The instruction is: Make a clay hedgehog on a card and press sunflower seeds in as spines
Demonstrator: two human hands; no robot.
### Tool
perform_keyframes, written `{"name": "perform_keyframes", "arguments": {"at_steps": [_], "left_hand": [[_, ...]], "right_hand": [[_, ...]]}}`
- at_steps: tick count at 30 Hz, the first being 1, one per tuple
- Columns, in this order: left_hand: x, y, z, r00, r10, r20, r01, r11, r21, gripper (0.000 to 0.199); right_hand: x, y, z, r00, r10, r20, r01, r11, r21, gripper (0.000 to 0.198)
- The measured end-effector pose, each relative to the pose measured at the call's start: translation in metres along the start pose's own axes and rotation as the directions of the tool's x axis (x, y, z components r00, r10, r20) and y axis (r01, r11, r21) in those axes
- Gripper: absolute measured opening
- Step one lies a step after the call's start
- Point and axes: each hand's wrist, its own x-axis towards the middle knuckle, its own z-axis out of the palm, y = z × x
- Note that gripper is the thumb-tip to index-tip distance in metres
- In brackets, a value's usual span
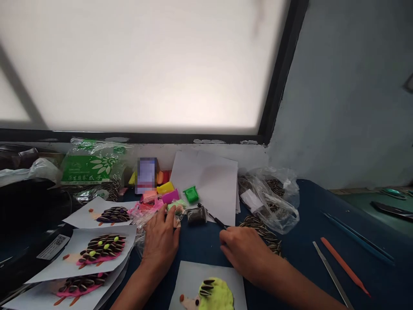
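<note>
My left hand (161, 234) lies palm down with its fingers stretched out, touching the plastic-wrapped modelling clay; whether anything is under the fingertips is hidden. Near those fingers are a light green clay packet (177, 205), a purple packet (170, 196) and a dark packet (196, 216). My right hand (241, 249) is closed around the near end of a thin black pen-like tool (216, 219), whose far end points at the white paper. Below and between my hands is a card (187, 275) with a yellow-green clay hedgehog (219, 297) bearing a few sunflower seeds.
Finished-looking hedgehog cards (125, 258) overlap at left. Loose sunflower seeds (261, 230) and a seed bag (287, 211) lie by my right hand. White sheets (206, 172) rest against the window wall. Blue tweezers (358, 237), an orange tool (345, 265) and a metal strip (332, 273) lie right.
</note>
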Motion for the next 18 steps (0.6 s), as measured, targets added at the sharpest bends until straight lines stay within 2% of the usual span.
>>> {"name": "perform_keyframes", "arguments": {"at_steps": [3, 5, 12, 15, 18], "left_hand": [[0.001, -0.004, 0.001, 0.996, 0.029, 0.081, -0.031, 0.999, 0.018, 0.028], [0.001, -0.003, -0.002, 0.995, 0.036, 0.089, -0.035, 0.999, -0.016, 0.024], [0.004, -0.002, -0.007, 0.996, -0.029, -0.085, 0.006, 0.966, -0.260, 0.022], [0.005, -0.002, -0.009, 0.992, -0.093, -0.081, 0.048, 0.896, -0.442, 0.018], [0.006, -0.002, -0.011, 0.973, -0.223, -0.052, 0.148, 0.786, -0.600, 0.025]], "right_hand": [[0.002, -0.003, 0.002, 1.000, -0.022, -0.020, 0.022, 1.000, 0.018, 0.015], [0.004, -0.004, 0.002, 0.999, -0.028, -0.026, 0.029, 0.999, 0.029, 0.015], [0.033, -0.014, 0.003, 0.989, -0.055, -0.140, 0.081, 0.980, 0.184, 0.017], [0.050, -0.020, 0.007, 0.983, -0.056, -0.175, 0.099, 0.963, 0.249, 0.020], [0.059, -0.023, 0.016, 0.986, -0.060, -0.155, 0.097, 0.964, 0.247, 0.022]]}}
